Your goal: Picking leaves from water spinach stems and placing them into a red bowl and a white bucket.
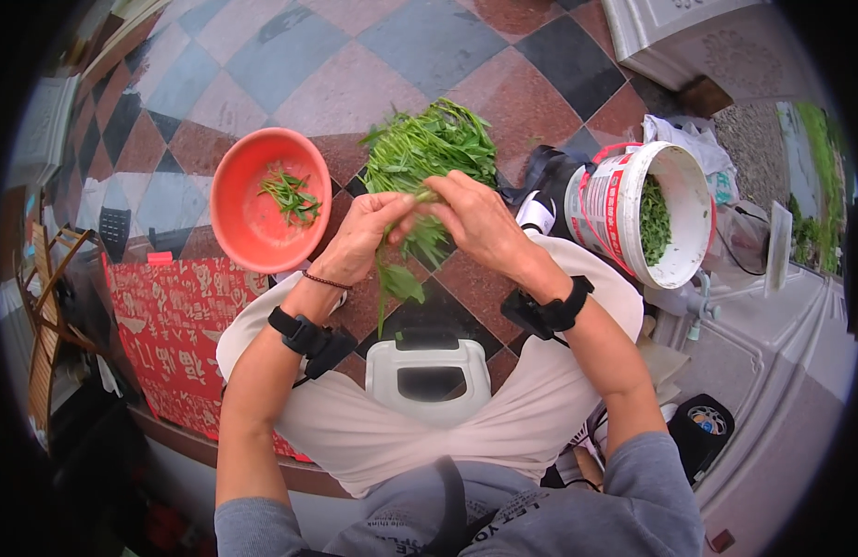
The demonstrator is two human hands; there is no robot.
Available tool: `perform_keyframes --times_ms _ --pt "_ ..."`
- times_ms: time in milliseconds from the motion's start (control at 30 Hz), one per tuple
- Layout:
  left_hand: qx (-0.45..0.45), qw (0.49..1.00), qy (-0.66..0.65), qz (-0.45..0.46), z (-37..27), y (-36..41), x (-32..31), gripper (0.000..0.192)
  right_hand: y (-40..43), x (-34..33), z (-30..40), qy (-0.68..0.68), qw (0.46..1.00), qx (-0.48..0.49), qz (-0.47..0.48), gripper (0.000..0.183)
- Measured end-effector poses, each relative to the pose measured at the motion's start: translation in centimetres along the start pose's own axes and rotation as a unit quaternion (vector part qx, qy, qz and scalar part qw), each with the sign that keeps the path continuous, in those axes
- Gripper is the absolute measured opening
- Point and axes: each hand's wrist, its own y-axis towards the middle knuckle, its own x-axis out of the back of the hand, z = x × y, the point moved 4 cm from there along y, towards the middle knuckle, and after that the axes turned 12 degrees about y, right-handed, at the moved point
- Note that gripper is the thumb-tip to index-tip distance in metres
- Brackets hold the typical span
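Pinched between the fingers of my left hand (365,230) and my right hand (476,217) are green stems of a leafy vegetable (401,282), whose leaves hang below them. The hands meet just in front of a large heap of leafy greens (429,150) lying on the tiled floor. To the left, an orange plastic basin (234,202) holds a small bunch of picked greens (290,195). On the right, a white plastic bucket (688,223) tilts towards me, with green leaves (654,223) inside it. My fingers partly hide the held stems.
A white plastic stool (429,414) shows between my knees. Left lies a red mat (185,341) bearing writing, with a wooden folding chair (49,327) beyond. A white plastic bag (687,143) sits behind the bucket. Near my right side is a black container (700,432).
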Motion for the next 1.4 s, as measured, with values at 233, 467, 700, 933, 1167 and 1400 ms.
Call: perform_keyframes --times_ms 233,467,700,933,1167,1400 --pt "-0.029 0.975 0.211 -0.062 1.1 0.6 0.8 0.024 -0.1 -3.6 -2.9 -0.105 0.994 0.024 -0.02 0.011" --pt "-0.061 0.973 0.214 -0.066 -1.2 0.0 -1.4 0.028 -0.4 -3.5 -1.6 -0.152 0.979 0.088 -0.104 0.006" --pt "-0.05 0.987 0.141 -0.051 -1.0 0.4 -1.3 0.028 -0.3 -3.2 -1.7 -0.055 0.994 0.042 -0.088 0.013" --pt "-0.049 0.998 0.042 -0.009 -1.8 0.1 -1.0 0.024 1.2 -1.7 -1.0 0.12 0.981 0.091 -0.124 0.028" --pt "0.0 0.975 -0.213 0.056 -1.1 1.2 -1.3 0.034 0.8 -0.7 -4.0 0.569 0.771 -0.272 -0.09 0.028" --pt "-0.024 0.986 -0.156 0.045 -1.5 0.7 -0.4 0.037 1.2 0.6 -3.0 0.58 0.771 -0.249 -0.085 0.025"
